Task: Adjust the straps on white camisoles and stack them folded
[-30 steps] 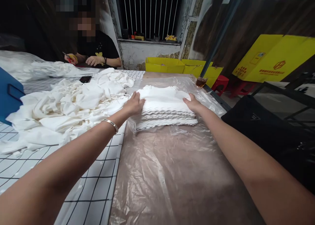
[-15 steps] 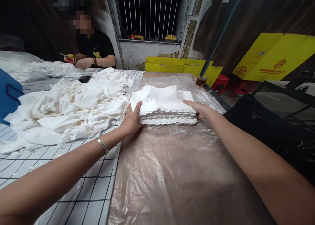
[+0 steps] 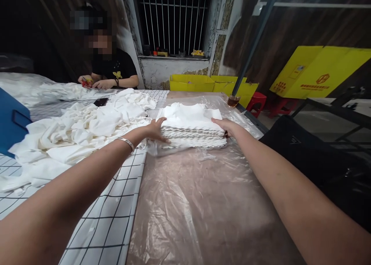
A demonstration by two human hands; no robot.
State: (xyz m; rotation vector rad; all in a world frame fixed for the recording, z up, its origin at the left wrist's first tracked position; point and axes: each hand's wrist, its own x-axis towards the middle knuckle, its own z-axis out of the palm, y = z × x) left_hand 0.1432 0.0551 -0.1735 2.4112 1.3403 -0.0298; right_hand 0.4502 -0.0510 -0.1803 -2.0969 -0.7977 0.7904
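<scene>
A neat stack of folded white cloth pieces [image 3: 191,120] with wavy front edges lies on a clear plastic sheet [image 3: 179,203]. At the stack's left end is my left hand [image 3: 156,130], thumb on the top edge and fingers down along the side. My right hand [image 3: 226,126] grips the opposite end, its thumb on top and its other fingers partly hidden behind the edge. To the left spreads a loose heap of white cloth [image 3: 95,124], close to my left hand.
A co-worker [image 3: 121,70] sits at the far left, with red-handled scissors [image 3: 86,81] in hand. A phone [image 3: 101,102] lies behind the heap, and a blue bin [image 3: 13,120] stands at left. A glass of brown drink [image 3: 233,101] stands near the table's far right corner. Yellow boxes [image 3: 191,82] are beyond.
The view has tilted slightly up. My left hand has shifted a little along the stack's left end, and the stack's layered front shows more fully. Both hands stay at its ends.
</scene>
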